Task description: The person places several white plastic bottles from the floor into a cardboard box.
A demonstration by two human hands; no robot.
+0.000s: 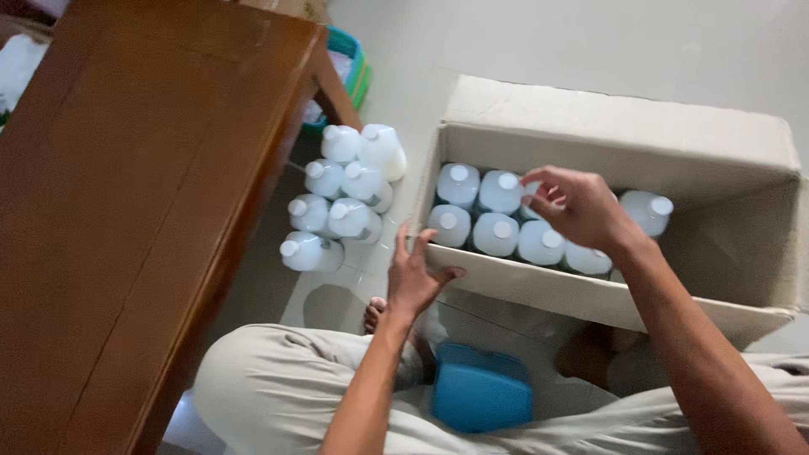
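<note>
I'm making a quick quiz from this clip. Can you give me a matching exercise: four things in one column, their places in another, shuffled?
Things:
1. right hand
2. left hand
3. blue stool
4. basket

Places:
A. on the box's near edge
B. under the person's legs
C. inside the box, on a bottle
D. on the floor behind the table

Pairs: 1-C, 2-A, 3-B, 4-D

arms: bare, no sleeves | trousers (278, 388): light grey, loose | foot (375, 313): bare

open beige cardboard box (619, 126), white bottles (495, 233) inside
</note>
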